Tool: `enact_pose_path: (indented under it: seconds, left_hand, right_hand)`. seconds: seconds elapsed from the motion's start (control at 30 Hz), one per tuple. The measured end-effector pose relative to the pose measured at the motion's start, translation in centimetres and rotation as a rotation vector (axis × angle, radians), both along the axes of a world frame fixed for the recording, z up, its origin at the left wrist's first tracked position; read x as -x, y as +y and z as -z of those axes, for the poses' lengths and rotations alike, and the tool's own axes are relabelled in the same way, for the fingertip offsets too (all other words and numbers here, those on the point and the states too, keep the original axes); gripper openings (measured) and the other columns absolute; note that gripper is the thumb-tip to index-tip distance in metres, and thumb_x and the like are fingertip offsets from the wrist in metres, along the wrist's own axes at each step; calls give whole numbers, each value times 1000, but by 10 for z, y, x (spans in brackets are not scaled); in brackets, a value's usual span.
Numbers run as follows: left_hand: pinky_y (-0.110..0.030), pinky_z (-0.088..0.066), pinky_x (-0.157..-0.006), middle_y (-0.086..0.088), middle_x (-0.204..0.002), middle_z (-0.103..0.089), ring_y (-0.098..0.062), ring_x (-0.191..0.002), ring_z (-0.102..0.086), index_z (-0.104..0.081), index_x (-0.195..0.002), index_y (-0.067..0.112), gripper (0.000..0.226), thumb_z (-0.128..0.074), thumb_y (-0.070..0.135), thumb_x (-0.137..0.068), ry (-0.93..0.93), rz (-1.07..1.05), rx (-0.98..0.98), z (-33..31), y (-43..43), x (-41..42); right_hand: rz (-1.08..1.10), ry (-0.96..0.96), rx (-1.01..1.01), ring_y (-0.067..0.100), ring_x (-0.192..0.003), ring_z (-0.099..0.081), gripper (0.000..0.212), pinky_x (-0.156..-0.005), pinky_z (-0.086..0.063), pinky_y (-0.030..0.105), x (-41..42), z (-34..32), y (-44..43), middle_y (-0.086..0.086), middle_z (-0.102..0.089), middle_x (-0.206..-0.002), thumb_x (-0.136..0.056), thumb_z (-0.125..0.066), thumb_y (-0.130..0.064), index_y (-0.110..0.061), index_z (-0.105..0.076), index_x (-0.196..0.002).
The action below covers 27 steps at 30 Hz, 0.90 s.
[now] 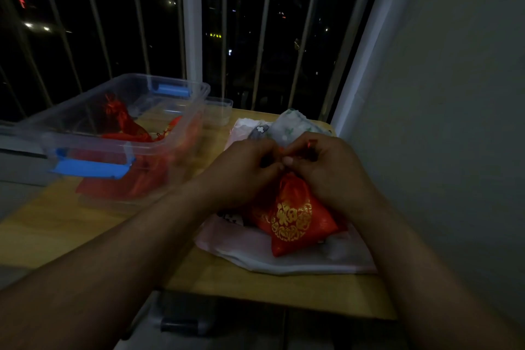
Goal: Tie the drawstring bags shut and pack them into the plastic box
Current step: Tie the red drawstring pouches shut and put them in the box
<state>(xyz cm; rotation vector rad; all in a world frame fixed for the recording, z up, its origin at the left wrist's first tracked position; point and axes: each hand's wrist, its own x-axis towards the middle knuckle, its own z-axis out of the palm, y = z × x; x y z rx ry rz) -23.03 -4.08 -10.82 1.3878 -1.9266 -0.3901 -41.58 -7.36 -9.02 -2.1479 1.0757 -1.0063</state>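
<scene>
Nearest, on pale cloths (284, 263) spread over the wooden surface (71, 224), a red drawstring bag (295, 221) with gold print. At its gathered neck, left hand (244, 170) and right hand (329, 170), fingers curled, both pinching the top, a red cord end (312, 144) showing above. Farther left, a clear plastic box (93, 141) with blue latches (88, 169), more red bags (118, 116) inside. Beyond, window bars (193, 23).

Illegible gold characters (292, 221) on red bag (315, 217)
</scene>
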Motion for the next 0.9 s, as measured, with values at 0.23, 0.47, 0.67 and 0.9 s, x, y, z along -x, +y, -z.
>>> enact_pose_path:
  seconds: [0.23,0.47,0.67,0.9]
  left_hand:
    - [-26,-37,-55,8,-70,-54,-4,-62,-51,-52,-84,24,17,-63,28,-97,26,-100,98,8,-1,11]
    - [-15,-33,-55,8,-69,-57,0,-65,-54,-65,-87,17,15,-61,24,-100,-2,-61,57,2,-5,2]
    - [-10,-43,-59,5,-81,-66,3,-69,-59,-68,-96,18,12,-62,26,-102,67,52,-100,-12,2,-11]
    - [-12,-44,-55,6,-78,-65,3,-61,-57,-68,-99,14,12,-62,24,-102,187,110,-209,-18,7,-14]
  right_hand:
    - [21,37,125,-10,-92,-65,18,-78,-44,3,-8,1,8,-22,-71,-90,-93,-71,-8,-24,-77,-97]
    - [21,-24,115,-8,-89,-66,18,-76,-45,5,-9,1,7,-20,-73,-88,-93,-70,-6,-22,-79,-94]
    - [-1,-89,37,-1,-88,-69,16,-73,-48,9,-5,1,1,-13,-76,-89,-93,-73,-7,-22,-78,-92]
    - [-50,-154,-50,0,-88,-70,13,-72,-49,10,-4,-1,1,-14,-76,-90,-92,-75,-9,-23,-77,-91]
